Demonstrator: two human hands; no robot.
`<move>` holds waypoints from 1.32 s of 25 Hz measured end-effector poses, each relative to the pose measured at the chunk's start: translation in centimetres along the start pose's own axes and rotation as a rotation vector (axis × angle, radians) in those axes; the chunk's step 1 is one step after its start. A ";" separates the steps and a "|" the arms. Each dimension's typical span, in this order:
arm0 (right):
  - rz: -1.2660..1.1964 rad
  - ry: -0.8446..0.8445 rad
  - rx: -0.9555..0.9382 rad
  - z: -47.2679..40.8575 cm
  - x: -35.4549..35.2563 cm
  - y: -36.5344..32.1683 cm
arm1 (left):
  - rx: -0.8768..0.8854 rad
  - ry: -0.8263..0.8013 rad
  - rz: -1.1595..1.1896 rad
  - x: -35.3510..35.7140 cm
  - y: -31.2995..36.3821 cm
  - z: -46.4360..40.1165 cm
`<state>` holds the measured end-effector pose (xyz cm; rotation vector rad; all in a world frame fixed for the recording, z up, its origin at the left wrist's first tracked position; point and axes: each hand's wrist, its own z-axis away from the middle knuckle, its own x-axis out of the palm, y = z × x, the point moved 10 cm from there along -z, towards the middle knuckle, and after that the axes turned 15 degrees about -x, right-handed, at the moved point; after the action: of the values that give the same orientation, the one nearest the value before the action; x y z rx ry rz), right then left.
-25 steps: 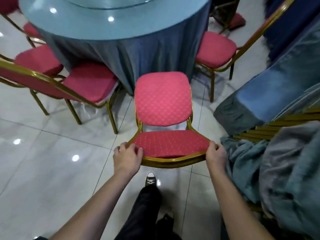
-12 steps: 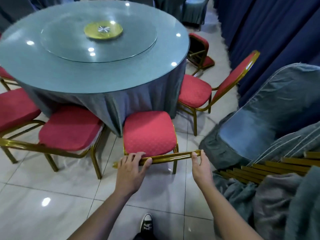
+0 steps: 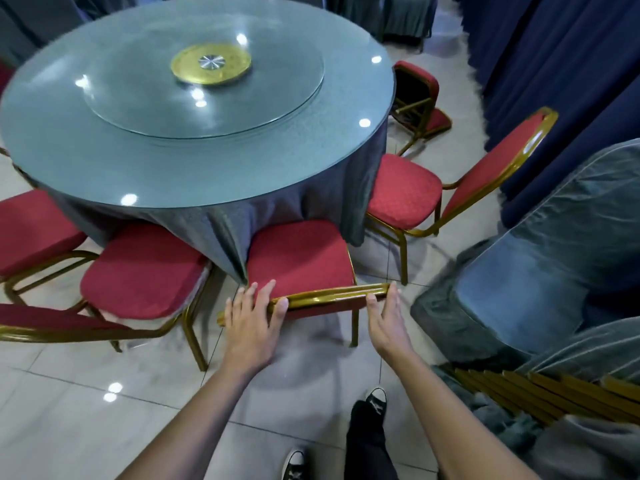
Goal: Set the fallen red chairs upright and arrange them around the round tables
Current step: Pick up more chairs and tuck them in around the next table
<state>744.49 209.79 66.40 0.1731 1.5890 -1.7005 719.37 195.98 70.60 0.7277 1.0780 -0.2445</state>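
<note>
A red chair with a gold frame (image 3: 299, 252) stands upright in front of me, its seat tucked against the blue cloth of the round glass-topped table (image 3: 194, 109). My left hand (image 3: 252, 315) lies flat with straight fingers over the left end of the gold top rail of the chair's back. My right hand (image 3: 386, 315) touches the rail's right end with straight fingers. Another red chair (image 3: 420, 98) lies fallen on the floor behind the table at the right.
Upright red chairs stand at the left (image 3: 142, 271), far left (image 3: 31, 230) and right (image 3: 433, 192) of the table. A stack of gold chair frames under grey-blue covers (image 3: 554, 271) fills the right side. Dark blue curtains (image 3: 571, 64) hang behind. My feet stand on white tiles.
The chair has gone forward under the table's edge. My hands, which gripped the back rail a second ago, have loosened to flat fingers on it. My view has risen.
</note>
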 end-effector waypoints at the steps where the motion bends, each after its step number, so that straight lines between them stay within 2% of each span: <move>1: 0.001 -0.024 0.003 -1.9 -0.5 -0.1 | -0.020 -0.013 -0.013 0.1 0.7 -1.3; 6: 0.016 -0.114 -0.017 -10.4 -2.2 -1.6 | -0.138 0.040 -0.058 -0.6 5.0 -6.6; 9: -0.004 -0.198 -0.069 -13.3 -3.2 -2.0 | -0.128 0.125 -0.066 -1.5 9.5 -7.5; 13: -0.045 -0.270 -0.174 -15.2 -7.5 -1.8 | -0.046 0.099 -0.102 0.3 18.7 -7.6; 22: 0.025 0.030 -0.356 -23.8 -26.0 -3.2 | 0.186 0.008 0.020 4.7 36.0 -10.0; 33: 0.145 0.160 -0.378 -38.2 -38.7 -5.8 | 0.317 -0.062 0.186 5.8 51.8 -19.5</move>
<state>752.06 260.42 85.65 0.2315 1.9354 -1.2763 735.02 248.19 82.04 1.0912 0.9152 -0.2794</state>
